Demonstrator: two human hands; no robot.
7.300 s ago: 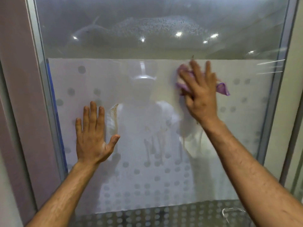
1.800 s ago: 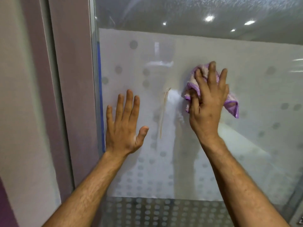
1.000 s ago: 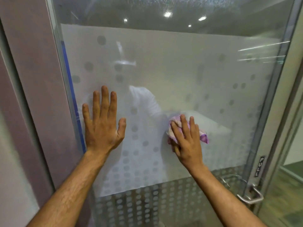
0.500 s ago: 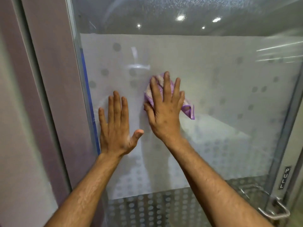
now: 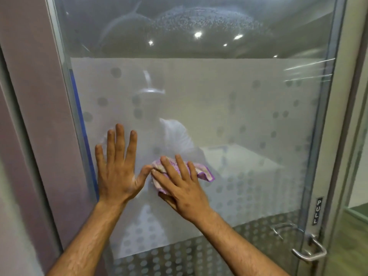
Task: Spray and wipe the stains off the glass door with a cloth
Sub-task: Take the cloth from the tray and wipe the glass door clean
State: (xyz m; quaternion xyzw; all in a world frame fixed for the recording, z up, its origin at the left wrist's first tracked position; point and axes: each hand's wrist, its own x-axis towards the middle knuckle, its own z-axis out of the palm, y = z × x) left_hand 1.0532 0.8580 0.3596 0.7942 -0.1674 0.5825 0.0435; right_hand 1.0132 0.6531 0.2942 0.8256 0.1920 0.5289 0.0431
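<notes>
Much of the glass door (image 5: 229, 116) is hard to read. Its middle band is frosted and dotted, so what lies behind it shows only as pale shapes, and the reflection of the person in it is a blur. The clear strip at the top carries a haze of fine droplets (image 5: 199, 18) and curved smears, mixed with reflected ceiling lights. The top and bottom of the door are cut off by the edge of the view, and both forearms run out of the view at the bottom. No brown stains can be made out on the frosted band.

The cloth (image 5: 201, 172), purple with a pale patch, lies bunched against the frosted band, low and left of the door's middle. Most of it is hidden under the right hand (image 5: 179, 186); only its upper left edge and a corner sticking out to the right show. The right hand's grip is flat and wide: the fingers lie spread and nearly straight over the cloth, pressing it to the glass, and the thumb is tucked below, largely out of sight.

The left hand (image 5: 117, 168) rests flat on the glass just beside it, fingers straight and pointing up, holding nothing. Its thumb tip reaches to the cloth's left edge, touching or nearly so.

At the lower right a metal handle (image 5: 308, 250) sits under a small sign reading PULL (image 5: 317, 211).
</notes>
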